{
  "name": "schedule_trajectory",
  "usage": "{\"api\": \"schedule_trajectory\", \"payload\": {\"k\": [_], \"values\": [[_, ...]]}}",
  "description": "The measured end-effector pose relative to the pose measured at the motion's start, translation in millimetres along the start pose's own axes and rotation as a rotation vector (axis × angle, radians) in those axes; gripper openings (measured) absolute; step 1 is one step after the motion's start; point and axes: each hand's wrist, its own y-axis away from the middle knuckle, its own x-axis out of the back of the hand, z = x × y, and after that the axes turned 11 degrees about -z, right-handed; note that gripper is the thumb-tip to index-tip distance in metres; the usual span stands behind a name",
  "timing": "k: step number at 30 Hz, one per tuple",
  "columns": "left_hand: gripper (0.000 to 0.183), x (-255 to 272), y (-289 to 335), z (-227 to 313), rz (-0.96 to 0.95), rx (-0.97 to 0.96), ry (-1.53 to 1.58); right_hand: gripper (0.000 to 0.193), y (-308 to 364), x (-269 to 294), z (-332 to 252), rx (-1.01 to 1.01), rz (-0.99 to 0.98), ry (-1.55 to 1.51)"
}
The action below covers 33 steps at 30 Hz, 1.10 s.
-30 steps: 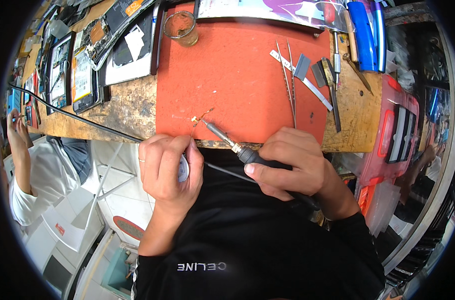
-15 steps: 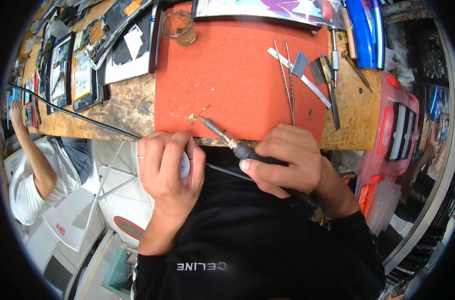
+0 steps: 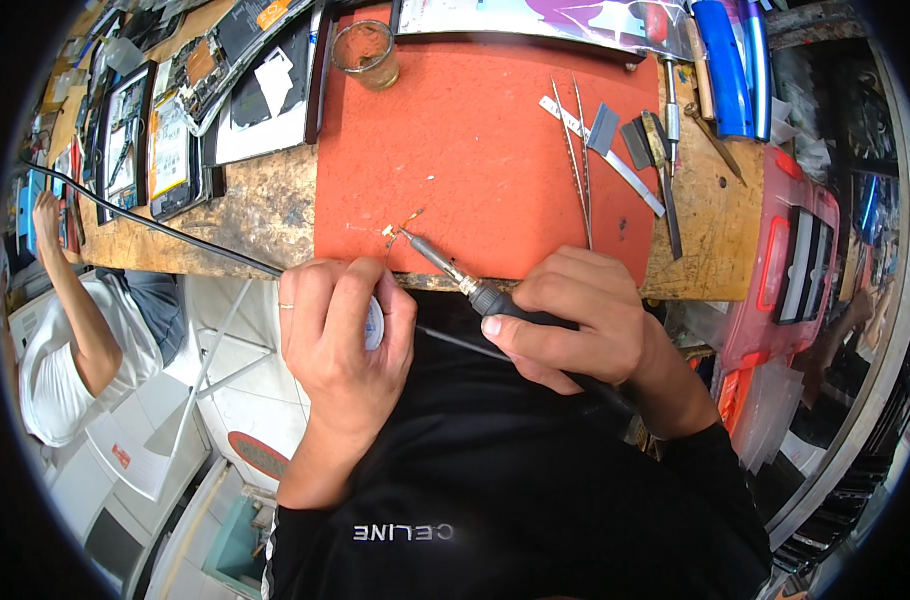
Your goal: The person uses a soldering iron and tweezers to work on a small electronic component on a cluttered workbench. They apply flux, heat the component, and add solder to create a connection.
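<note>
My right hand (image 3: 580,320) grips a soldering iron (image 3: 437,262) by its dark handle. Its tip rests at or very near a tiny gold-and-white electronic part (image 3: 389,232) lying on the orange-red mat (image 3: 495,150). In my left hand (image 3: 343,325), at the mat's near edge, is a small white spool (image 3: 375,324) with a blue-marked label, partly covered by the curled fingers. A thin wire seems to run from these fingertips toward the part; the exact contact is too small to make out.
Tweezers (image 3: 578,165), a flat blade (image 3: 625,180) and a glass cup (image 3: 366,55) stand or lie on the mat. Opened devices (image 3: 175,150) crowd the left. A black cable (image 3: 175,238) crosses the bench. Beyond it, at left, another person's arm (image 3: 83,310) shows.
Both hands keep nearly the same pose, the iron's tip still by the small part. The bench appears shifted slightly to the right in view. At left, the other person's arm has moved slightly.
</note>
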Motion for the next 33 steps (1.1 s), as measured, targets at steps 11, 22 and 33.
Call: {"api": "schedule_trajectory", "payload": {"k": [11, 22, 33], "values": [[0.021, 10, -3, 3, -0.090, 0.072, 0.043, 0.037, 3, -1, 1, 0.018, -0.011, 0.031], [0.053, 15, 1, -15, -0.134, -0.148, -0.126, 0.037, 4, -2, 3, 0.022, -0.007, 0.032], [0.053, 17, -3, -17, -0.148, -0.176, -0.136, 0.034, 4, 0, 2, 0.035, -0.033, 0.037]]}}
